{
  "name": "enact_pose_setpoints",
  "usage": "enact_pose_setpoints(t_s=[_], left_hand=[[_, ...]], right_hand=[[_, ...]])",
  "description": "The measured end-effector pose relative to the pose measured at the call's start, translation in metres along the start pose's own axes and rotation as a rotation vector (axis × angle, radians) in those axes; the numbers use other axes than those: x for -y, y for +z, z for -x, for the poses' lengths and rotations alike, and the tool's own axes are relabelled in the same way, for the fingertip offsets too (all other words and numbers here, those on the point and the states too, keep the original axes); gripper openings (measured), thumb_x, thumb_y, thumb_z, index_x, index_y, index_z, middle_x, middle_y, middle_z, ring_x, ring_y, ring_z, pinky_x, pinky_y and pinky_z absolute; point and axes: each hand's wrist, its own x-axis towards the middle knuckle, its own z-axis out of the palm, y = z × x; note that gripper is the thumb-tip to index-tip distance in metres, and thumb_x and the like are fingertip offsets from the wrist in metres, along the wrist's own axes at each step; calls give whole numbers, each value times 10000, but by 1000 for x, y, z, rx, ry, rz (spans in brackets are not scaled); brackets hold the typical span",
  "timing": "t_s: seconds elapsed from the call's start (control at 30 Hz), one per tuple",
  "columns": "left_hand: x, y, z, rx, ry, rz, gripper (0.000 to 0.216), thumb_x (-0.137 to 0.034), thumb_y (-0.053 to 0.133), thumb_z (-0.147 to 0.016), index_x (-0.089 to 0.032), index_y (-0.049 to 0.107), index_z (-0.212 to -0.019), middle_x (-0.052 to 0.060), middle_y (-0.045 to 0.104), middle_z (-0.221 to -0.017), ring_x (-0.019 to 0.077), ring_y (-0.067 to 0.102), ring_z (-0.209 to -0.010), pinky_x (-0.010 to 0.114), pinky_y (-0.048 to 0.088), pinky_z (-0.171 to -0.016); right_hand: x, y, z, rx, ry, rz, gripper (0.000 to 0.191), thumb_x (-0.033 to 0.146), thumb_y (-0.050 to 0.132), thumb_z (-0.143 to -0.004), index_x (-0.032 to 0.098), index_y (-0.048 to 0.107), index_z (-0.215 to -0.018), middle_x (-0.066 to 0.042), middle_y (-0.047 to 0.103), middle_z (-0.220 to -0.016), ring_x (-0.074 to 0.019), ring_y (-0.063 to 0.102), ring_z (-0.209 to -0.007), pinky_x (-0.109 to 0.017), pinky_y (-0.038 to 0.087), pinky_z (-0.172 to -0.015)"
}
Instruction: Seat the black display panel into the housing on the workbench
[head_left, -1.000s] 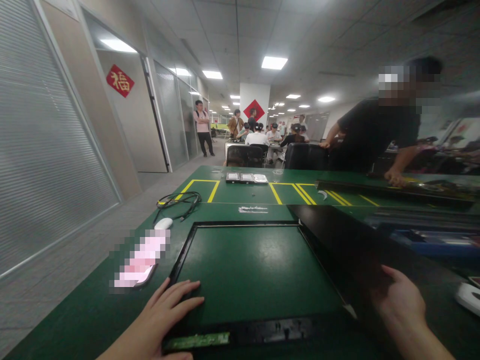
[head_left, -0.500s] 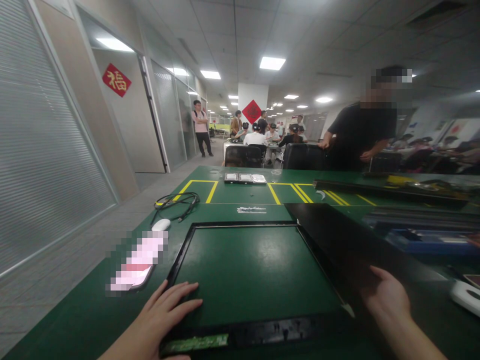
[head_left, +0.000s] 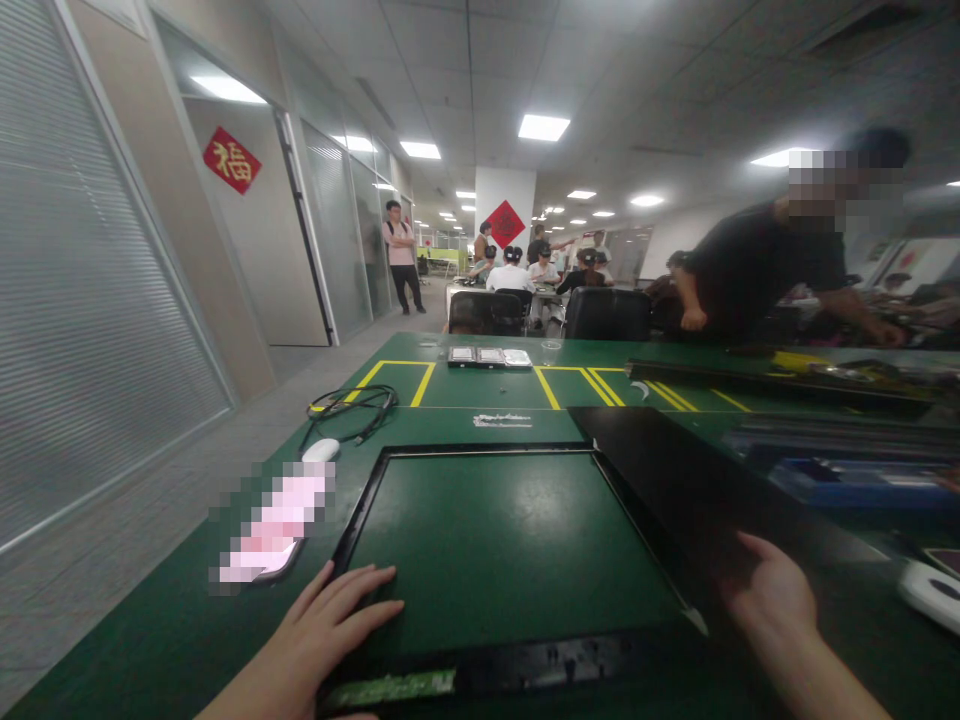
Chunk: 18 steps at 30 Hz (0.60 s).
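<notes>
A thin black rectangular frame [head_left: 480, 452] lies flat on the green table; a wide near bar carries a green strip [head_left: 397, 688] at its left. My left hand [head_left: 330, 625] rests over the frame's near left corner, its fingers stretched and spread, pressing down on the side bar. Along the right side, a large flat black panel [head_left: 675, 480] overlaps the frame's right edge at a slant. My right hand [head_left: 776, 600] is at the panel's near right part, thumb up and the other fingers curled against it, partly lost in the dark.
Left of the frame are a phone [head_left: 281, 560], a white mouse [head_left: 321, 451] and a coiled black cable [head_left: 352, 410]. Hard drives [head_left: 487, 357] lie at the back. To the right stand a blue tray [head_left: 847, 485] and a white device [head_left: 930, 595]. A person [head_left: 780, 260] leans beyond the table.
Both my hands, the frame and the panel stay where they were. The person in black beyond the table has moved to the right and bent over.
</notes>
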Motion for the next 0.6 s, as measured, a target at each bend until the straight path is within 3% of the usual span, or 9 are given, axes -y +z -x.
enact_pose_setpoints(t_s=[0.1,0.27,0.6], left_hand=[[0,-1,0,34,0,-3,707,-587,698,-766,-441,500,-1429,54,481,-1562,433,359,-1431,740,226,-1092],[-9,10,1,-168,-25,-25,567,-592,643,-817,-429,580,-1357,29,561,-1501,358,420,-1413,645,182,-1165],[-7,13,0,-191,9,-21,557,-569,647,-821,-404,592,-1350,46,580,-1484,332,476,-1374,609,176,-1174]], right_hand=[[0,0,-1,10,-1,5,261,-14,572,-693,209,607,-825,41,645,-668,-146,621,-531,-312,589,-563],[0,-1,0,6,5,5,264,-20,557,-696,208,604,-821,34,635,-645,-145,623,-529,-276,558,-494],[0,-1,-3,35,6,9,266,-4,550,-692,209,591,-846,41,650,-662,-145,627,-523,-313,599,-569]])
